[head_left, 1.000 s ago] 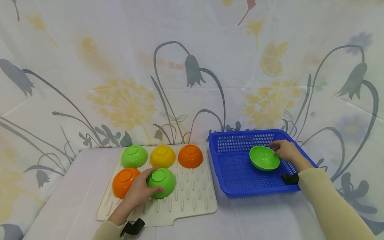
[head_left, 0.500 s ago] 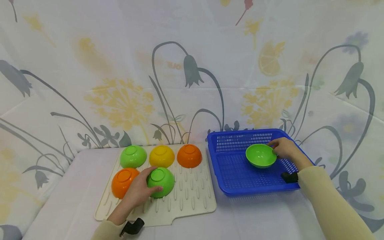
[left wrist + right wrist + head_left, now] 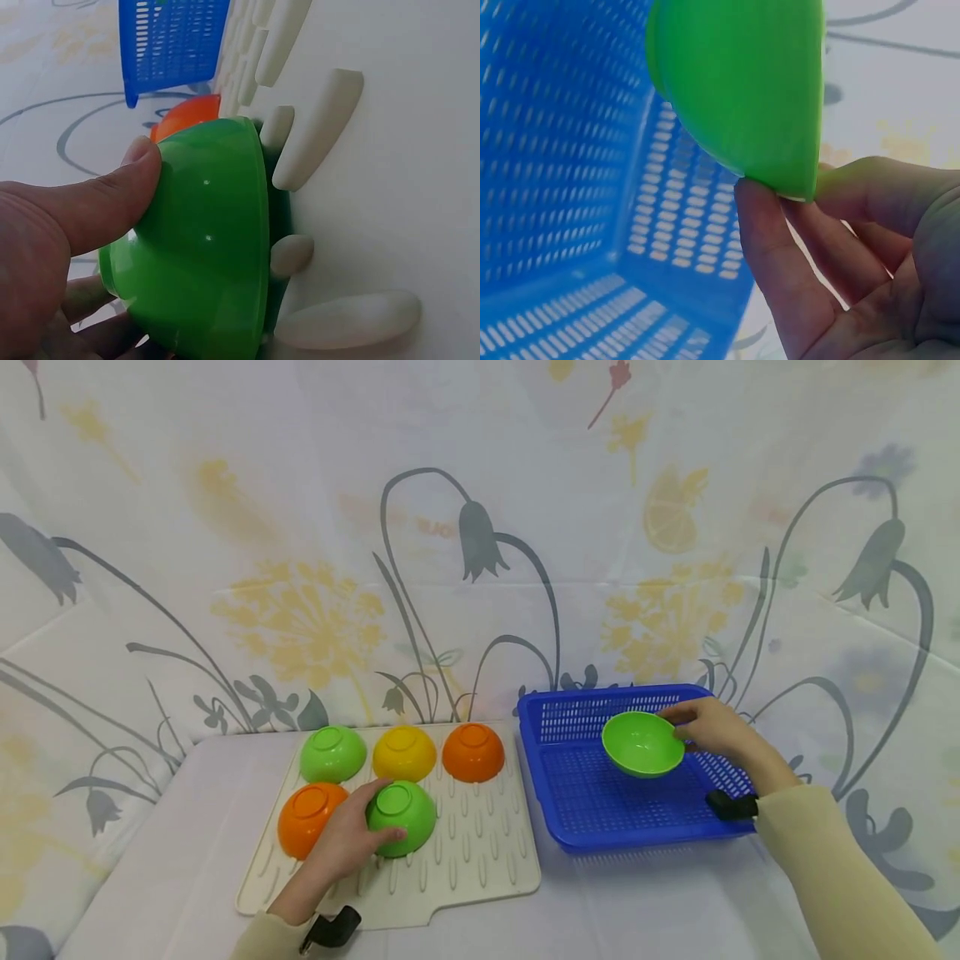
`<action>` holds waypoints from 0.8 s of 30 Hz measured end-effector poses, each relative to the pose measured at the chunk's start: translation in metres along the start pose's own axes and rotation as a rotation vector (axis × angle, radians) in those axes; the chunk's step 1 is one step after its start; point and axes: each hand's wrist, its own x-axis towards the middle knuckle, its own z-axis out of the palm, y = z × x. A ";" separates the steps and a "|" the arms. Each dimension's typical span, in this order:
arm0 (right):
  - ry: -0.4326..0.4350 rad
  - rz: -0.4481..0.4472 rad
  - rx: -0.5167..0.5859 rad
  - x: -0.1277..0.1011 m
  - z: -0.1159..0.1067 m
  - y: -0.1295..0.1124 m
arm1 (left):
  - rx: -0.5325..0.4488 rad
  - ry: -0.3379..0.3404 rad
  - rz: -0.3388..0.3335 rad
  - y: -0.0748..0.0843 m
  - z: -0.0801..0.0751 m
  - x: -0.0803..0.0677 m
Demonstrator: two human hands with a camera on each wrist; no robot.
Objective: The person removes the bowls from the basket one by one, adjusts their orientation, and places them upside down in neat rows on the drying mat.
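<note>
My left hand [image 3: 352, 835] grips an upside-down green bowl [image 3: 402, 818] on the cream drying mat [image 3: 480, 864]. In the left wrist view the thumb lies along that bowl's side, its rim down on the mat's ridges. Over the blue basket [image 3: 558, 814], my right hand [image 3: 712, 731] pinches the rim of another green bowl [image 3: 643, 745], open side up and tilted toward me. The right wrist view shows thumb and fingers [image 3: 761, 225] on either side of its rim, above the basket's slotted wall.
Beside my left hand an orange bowl [image 3: 311, 818] sits upside down. Along the mat's back edge stand a green bowl [image 3: 332, 756], a yellow bowl [image 3: 405, 753] and a second orange bowl [image 3: 472, 753], all inverted. A flower-printed cloth [image 3: 480, 635] hangs behind.
My right hand has raised the green bowl a little within the basket and shifted it left. My left hand stays on its green bowl.
</note>
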 end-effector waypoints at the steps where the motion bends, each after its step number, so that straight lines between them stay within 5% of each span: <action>1: -0.004 -0.001 0.007 -0.001 0.001 -0.003 | 0.002 0.001 0.001 0.000 0.000 0.000; 24: -0.006 -0.098 0.136 -0.033 0.044 -0.080 | 0.008 0.015 0.040 0.003 -0.001 -0.002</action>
